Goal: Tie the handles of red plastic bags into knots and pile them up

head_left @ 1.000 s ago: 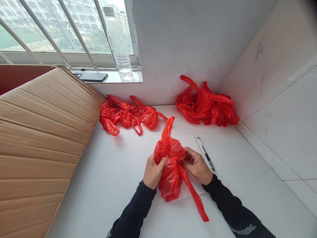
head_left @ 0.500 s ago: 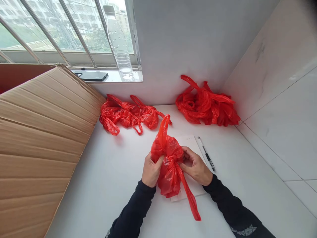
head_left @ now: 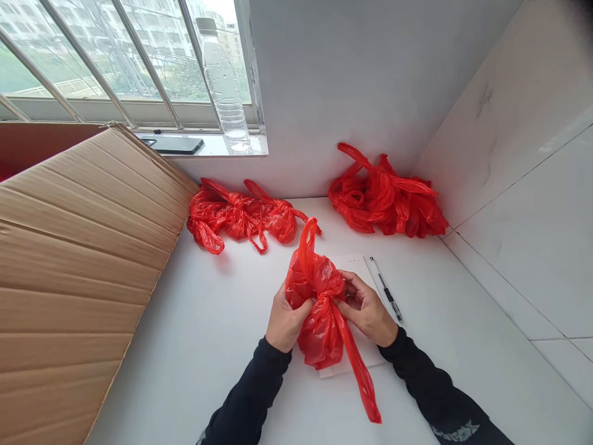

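A red plastic bag [head_left: 322, 343], gathered and knotted at its middle, is held up between my two hands over a white notepad [head_left: 356, 266]. One handle loop points away from me and the other strip hangs down to the right. My left hand [head_left: 286, 318] grips the bag's left side, its thumb by the knot and the other fingers hidden behind the plastic. At the right side, my right hand [head_left: 368, 312] pinches the bag close to the knot. What lies inside the bag cannot be made out.
A pen [head_left: 385, 288] lies right of the notepad. Several knotted red bags [head_left: 241, 213] and a heap of red bags [head_left: 389, 194] rest along the wall. A cardboard box [head_left: 78, 278] stands at left. A bottle [head_left: 225, 86] and a phone [head_left: 176, 145] are on the sill.
The bag has shifted slightly to the right in my hands, and its hanging strip reaches a little lower. My left thumb has moved right, nearer the knot.
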A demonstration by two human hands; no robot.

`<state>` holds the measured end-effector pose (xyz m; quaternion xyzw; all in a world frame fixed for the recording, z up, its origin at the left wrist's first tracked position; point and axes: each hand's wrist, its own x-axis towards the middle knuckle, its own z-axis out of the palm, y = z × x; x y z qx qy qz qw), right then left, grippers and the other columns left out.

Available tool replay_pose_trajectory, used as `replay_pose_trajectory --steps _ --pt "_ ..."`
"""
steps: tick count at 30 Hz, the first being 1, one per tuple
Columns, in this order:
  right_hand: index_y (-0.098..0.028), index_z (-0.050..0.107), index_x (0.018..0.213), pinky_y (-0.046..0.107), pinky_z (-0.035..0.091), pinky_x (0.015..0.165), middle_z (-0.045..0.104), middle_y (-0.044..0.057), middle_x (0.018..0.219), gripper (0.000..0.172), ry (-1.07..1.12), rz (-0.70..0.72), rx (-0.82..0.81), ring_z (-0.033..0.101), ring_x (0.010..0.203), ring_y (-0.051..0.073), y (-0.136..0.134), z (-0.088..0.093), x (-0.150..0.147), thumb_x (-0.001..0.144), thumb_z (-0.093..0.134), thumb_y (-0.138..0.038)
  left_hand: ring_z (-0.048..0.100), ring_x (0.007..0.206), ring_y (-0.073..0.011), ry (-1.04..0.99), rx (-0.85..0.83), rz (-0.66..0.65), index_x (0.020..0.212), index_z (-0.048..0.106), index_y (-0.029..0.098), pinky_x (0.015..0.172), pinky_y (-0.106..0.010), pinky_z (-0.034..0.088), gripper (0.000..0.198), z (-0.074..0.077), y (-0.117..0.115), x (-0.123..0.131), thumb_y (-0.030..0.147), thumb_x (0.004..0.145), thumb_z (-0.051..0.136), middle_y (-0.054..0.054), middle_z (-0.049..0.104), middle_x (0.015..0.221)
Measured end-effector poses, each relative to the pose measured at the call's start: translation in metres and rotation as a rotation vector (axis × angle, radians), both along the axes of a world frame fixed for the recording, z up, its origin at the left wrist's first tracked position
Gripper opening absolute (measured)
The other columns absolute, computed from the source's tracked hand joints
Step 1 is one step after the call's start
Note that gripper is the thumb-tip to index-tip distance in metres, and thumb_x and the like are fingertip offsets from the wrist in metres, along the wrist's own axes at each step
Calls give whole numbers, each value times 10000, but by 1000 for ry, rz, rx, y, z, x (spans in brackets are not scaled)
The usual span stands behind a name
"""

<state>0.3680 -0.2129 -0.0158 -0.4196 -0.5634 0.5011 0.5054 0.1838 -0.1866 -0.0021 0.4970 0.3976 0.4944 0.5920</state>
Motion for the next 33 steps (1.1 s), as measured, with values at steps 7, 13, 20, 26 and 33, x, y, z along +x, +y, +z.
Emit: replay_pose_trajectory --steps 7,13,20,26,33 --pt "-302 407 1436 342 553 824 610 40 1073 656 -117 10 10 620 928 195 -4 6 0 856 713 -281 717 994 -282 -133 -74 99 1021 653 160 903 -390 548 321 -1 2 -3 269 750 787 -84 770 1001" --pt "-290 427 1433 327 535 778 611 5 901 607 -157 2 10 603 815 179 -4 3 -2 882 681 -266 716 988 -288 -132 -93 46 1055 653 148 907 -406 547 349 -1 3 -4 273 758 787 -108 759 1051" --pt "-274 446 1414 345 542 853 624 19 929 560 59 -37 -30 642 863 184 -1 0 -2 908 672 -359 689 1051 -317 -58 -32 -63 1118 631 153 890 -416 550 414 2 1 -2 319 769 779 -134 727 1153" --pt "-279 485 1374 337 545 853 608 22 940 507 137 -74 -58 640 882 185 -1 5 1 916 670 -392 671 1097 -319 -35 50 -96 1250 601 180 927 -429 534 532 2 -1 1 327 770 778 -128 712 1190" --pt "-285 467 1383 349 553 874 637 38 1003 512 120 -50 -45 664 947 198 0 2 2 920 667 -374 689 1040 -305 -37 28 -29 1145 628 165 914 -426 543 432 -1 1 0 282 755 775 -116 731 1121"
